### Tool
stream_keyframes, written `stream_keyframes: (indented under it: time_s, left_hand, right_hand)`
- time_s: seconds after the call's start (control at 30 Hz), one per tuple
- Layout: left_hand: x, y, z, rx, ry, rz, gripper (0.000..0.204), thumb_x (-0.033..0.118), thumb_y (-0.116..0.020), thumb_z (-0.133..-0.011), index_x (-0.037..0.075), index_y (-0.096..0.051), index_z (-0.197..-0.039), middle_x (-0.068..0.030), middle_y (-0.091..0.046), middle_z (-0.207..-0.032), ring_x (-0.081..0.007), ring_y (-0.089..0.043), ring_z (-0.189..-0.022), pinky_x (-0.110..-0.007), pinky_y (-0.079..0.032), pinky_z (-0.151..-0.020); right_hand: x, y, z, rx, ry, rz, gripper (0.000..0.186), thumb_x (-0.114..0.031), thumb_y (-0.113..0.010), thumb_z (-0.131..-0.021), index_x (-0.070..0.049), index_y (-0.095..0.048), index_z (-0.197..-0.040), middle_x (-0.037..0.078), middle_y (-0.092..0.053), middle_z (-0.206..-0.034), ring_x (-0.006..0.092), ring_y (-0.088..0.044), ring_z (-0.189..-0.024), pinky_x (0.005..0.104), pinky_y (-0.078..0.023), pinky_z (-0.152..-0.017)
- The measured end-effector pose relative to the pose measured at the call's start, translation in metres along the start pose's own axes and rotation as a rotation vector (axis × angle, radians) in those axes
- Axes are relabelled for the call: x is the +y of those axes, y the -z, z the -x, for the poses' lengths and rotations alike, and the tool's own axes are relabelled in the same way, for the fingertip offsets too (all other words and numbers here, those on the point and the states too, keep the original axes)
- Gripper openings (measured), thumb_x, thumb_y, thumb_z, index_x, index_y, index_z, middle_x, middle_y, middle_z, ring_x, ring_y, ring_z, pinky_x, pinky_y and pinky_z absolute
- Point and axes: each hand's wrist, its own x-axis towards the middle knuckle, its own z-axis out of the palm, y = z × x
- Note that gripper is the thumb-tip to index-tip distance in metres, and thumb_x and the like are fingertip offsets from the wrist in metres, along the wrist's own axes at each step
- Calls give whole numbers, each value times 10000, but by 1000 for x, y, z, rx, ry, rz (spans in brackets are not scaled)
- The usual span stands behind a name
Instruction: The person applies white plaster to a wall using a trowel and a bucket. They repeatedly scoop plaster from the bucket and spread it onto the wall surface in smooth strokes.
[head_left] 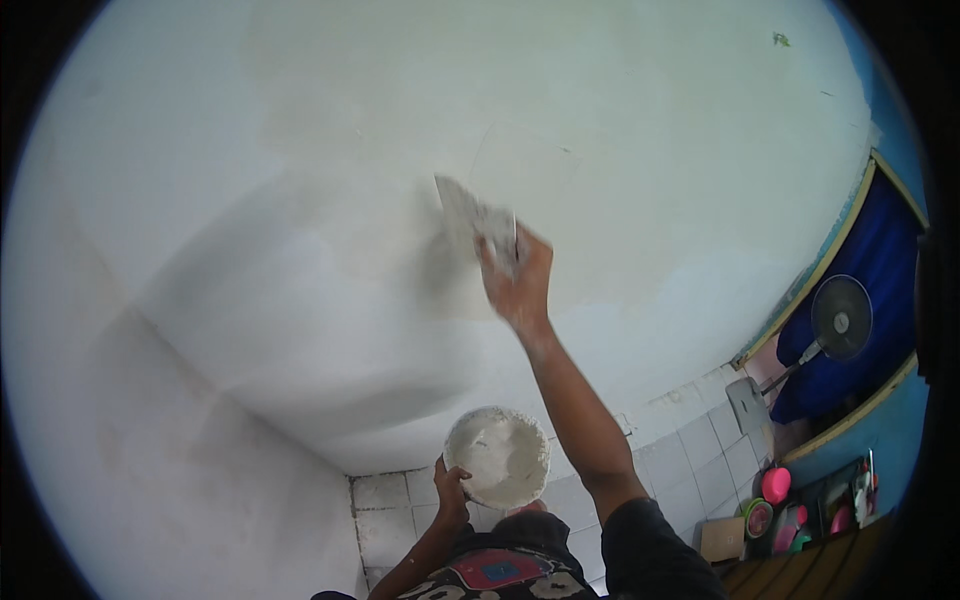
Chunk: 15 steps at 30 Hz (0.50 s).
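Note:
My right hand (518, 277) is raised to the wall, its fingers wrapped round a putty knife (465, 212) smeared with whitish filler. The blade's edge lies at or very near the wall (620, 180), where a faint squarish outline shows just beside it. Low in front of my body, my left hand (452, 484) grips the rim of a round white bucket (543, 462) from its left side. Pale putty (490, 447) coats the bucket's inside, with dried crust on its rim. My left thumb hooks over the rim; the other fingers are mostly hidden behind the bucket.
A second wall (240, 480) meets this one at a corner on the left. White floor tiles (385, 492) lie below. To the right, a fan (841, 318) stands before a blue curtain (893, 240) in a doorway. Pink containers (776, 485) and a cardboard box (722, 539) sit at lower right.

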Motion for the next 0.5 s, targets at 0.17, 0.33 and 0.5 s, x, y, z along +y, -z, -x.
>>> stream_keyframes:
  time_s: [0.17, 0.33, 0.5]
  left_hand:
    - [-4, 5, -7, -57, 21, 2, 707, 85, -529, -654, 40, -436, -1354, -151, -562, -1126, -286, -582, -995, -411, -579, -688]
    - [-8, 17, -4, -56, 52, -7, 690, 77, -522, -656, 37, -450, -1341, -145, -567, -1110, -278, -579, -982, -400, -567, -708]
    - [-34, 35, -10, -28, 62, 8, 675, 85, -523, -660, 45, -456, -1331, -132, -568, -1094, -271, -577, -977, -403, -559, -710]
  right_hand:
    - [22, 8, -50, 130, -96, -423, 185, -11, -700, -835, 82, -677, -993, 88, -714, -879, 116, -632, -806, 297, -521, -705]
    - [79, 109, -34, 542, -106, -273, 269, 18, -697, -855, 70, -655, -1115, 128, -704, -1010, 163, -664, -877, 289, -554, -758]
    - [38, 114, -31, 450, 112, 170, 230, 70, -599, -879, 84, -668, -1098, 116, -719, -985, 155, -669, -856, 304, -551, -792]
